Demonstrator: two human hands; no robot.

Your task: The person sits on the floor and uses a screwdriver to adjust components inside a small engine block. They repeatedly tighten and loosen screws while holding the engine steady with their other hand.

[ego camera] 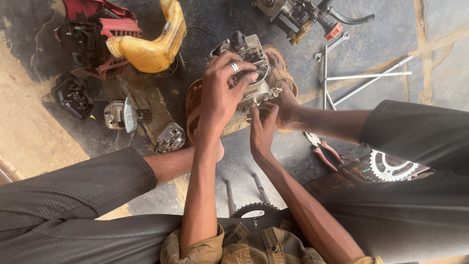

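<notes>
A small grey metal engine block [254, 73] rests on the ground between my two sandalled feet. My left hand [222, 90], with a ring on one finger, lies over the block's top and grips it. My right hand [263, 128] is just below the block, fingertips pinching at its lower edge; whatever small part they hold is hidden. My right foot [286, 95] in a brown sandal presses against the block's right side.
A yellow fuel tank [151, 44] on a red engine housing [95, 34] lies at top left, metal covers [122, 115] below it. Wrenches and long rods [351, 80] lie at right, red-handled pliers [325, 151] and a sprocket [388, 166] near my right leg.
</notes>
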